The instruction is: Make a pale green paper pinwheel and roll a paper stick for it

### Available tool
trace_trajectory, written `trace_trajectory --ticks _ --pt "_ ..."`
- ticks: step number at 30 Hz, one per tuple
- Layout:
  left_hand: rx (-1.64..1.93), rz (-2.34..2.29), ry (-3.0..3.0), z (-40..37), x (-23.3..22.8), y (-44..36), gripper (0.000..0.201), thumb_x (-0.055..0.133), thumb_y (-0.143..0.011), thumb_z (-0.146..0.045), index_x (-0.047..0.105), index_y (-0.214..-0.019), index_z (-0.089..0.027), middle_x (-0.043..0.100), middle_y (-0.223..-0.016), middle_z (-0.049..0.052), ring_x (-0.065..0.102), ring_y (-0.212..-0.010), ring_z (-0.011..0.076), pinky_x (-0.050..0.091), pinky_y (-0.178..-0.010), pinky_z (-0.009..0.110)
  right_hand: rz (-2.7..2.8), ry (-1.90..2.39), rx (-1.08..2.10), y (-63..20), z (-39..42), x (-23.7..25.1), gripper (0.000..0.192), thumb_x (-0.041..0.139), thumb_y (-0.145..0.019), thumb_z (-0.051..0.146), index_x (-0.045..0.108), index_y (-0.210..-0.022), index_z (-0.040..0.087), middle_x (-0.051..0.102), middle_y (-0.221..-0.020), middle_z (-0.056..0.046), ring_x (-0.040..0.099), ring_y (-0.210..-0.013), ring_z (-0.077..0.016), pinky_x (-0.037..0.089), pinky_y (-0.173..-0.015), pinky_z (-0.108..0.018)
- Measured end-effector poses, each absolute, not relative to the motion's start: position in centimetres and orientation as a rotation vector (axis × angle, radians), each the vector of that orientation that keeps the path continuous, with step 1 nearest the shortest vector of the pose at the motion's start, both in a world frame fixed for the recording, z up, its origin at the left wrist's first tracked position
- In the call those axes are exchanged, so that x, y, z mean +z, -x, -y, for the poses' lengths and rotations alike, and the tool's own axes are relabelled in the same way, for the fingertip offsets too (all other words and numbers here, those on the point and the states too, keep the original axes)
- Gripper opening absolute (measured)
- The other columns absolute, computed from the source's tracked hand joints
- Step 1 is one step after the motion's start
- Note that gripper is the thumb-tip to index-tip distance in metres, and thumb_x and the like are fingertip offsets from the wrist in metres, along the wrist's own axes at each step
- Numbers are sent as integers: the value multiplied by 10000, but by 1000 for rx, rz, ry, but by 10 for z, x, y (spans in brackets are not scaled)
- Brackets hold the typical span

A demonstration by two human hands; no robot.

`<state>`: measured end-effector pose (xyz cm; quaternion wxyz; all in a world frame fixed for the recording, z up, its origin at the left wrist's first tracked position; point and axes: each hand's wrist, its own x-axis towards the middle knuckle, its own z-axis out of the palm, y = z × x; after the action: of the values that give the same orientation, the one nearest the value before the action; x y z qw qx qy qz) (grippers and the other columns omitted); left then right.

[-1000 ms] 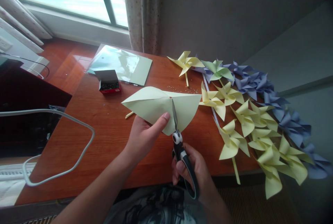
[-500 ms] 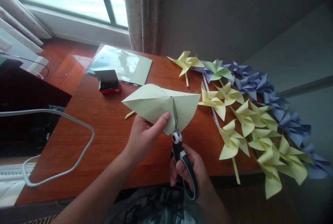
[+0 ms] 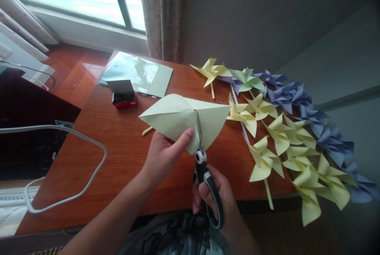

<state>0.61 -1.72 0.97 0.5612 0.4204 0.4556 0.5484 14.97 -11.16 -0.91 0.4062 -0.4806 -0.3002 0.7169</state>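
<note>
My left hand (image 3: pixel 168 150) pinches a pale yellow-green sheet of paper (image 3: pixel 166 122), thumb on top and fingers underneath. Cuts run through the sheet toward its middle, where a small reddish mark shows. In my right hand (image 3: pixel 218 186) is a pair of scissors (image 3: pixel 201 160) with black and white handles, the fingers through the loops. The blades lie along the paper to the right of my left thumb, their tips close to the mark. Partly hidden behind the paper, a thin yellow paper stick (image 3: pixel 147 131) lies on the table.
Yellow pinwheels (image 3: pixel 263 159), a green pinwheel (image 3: pixel 246 79) and blue-violet pinwheels (image 3: pixel 335 142) cover the table's right side. At the back left are an open small box (image 3: pixel 124 99) of dark bits and a glossy packet of paper (image 3: pixel 136 71). A white cable (image 3: pixel 103 156) loops over the left edge.
Hands, paper and scissors stay almost in place. The paper's right flap has shifted slightly to the right, and the scissor blades still lie along the paper.
</note>
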Motion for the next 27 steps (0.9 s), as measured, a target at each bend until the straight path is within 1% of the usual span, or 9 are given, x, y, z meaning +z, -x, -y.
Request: trace_trajectory --ticks 3,9,13,16,20,27 --pt "1290 -1096 -983 17 10 -7 278 748 -855 -347 778 -1050 -153 788 -966 79 717 -816 210 574 -697 258 746 1214 1803 -150 111 -10 497 776 -782 601 502 -867 194 531 -572 67 540 -446 -72 410 -456 -165" --pt "1291 -1116 -978 17 13 -7 296 758 -839 -366 780 -1043 -152 792 -948 84 720 -826 225 578 -697 270 737 1212 1826 -154 111 -10 513 776 -764 625 506 -853 198 547 -541 61 520 -416 -81 385 -421 -175" --pt "1284 -1111 -995 17 11 -6 287 747 -850 -362 778 -1045 -154 793 -983 84 725 -861 228 581 -742 273 740 1199 1832 -154 112 -13 527 781 -751 637 502 -858 203 532 -542 67 511 -402 -81 366 -409 -177" --pt "1287 -1111 -1001 17 11 -5 251 744 -859 -343 778 -1026 -159 794 -978 73 725 -884 220 574 -775 262 787 1190 1837 -155 111 -13 528 772 -758 642 497 -866 205 523 -578 62 521 -434 -86 375 -436 -187" --pt "1292 -1102 -1016 17 12 -5 207 734 -867 -328 780 -974 -156 794 -945 65 726 -867 216 571 -775 264 833 1167 1845 -155 109 -6 538 727 -766 691 511 -873 211 540 -642 30 529 -505 -108 380 -490 -224" --pt "1288 -1099 -1023 16 14 -5 214 733 -866 -329 782 -963 -145 794 -917 72 726 -838 223 575 -747 273 799 1153 1883 -155 109 -1 516 726 -768 673 513 -868 213 537 -638 27 522 -516 -119 378 -518 -241"
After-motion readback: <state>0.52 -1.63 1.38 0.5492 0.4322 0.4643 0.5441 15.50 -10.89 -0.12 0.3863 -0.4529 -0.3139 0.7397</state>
